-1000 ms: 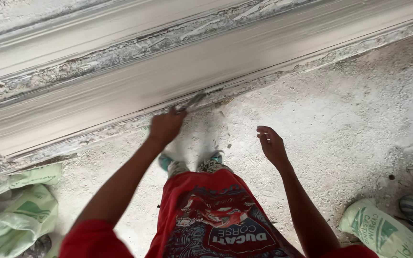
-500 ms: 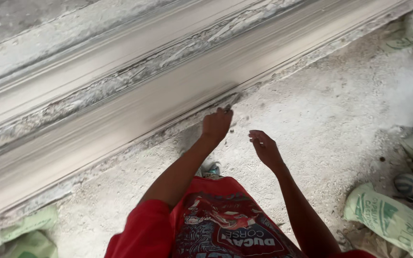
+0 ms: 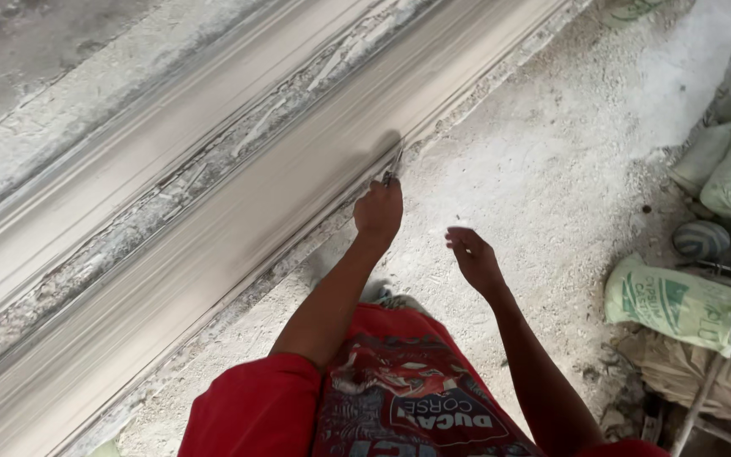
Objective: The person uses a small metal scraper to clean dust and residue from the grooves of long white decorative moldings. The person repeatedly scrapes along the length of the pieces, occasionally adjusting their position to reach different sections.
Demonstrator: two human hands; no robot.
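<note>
The left hand (image 3: 378,211) is closed in a fist around a thin metal tool (image 3: 393,165), whose tip sticks out past the knuckles and meets the lower edge of the long grey moulding (image 3: 239,220) that runs diagonally across the floor. What kind of tool it is cannot be told; only a short, narrow blade or shaft shows. The right hand (image 3: 471,256) hangs just beside the left, held over the dusty white floor (image 3: 552,169) with fingers loosely spread and curled, holding nothing. Both arms come out of red sleeves above a red printed shirt (image 3: 399,398). Off to the right, well apart from the hands, lie crumpled sacks (image 3: 678,300), one white with green print.
</note>
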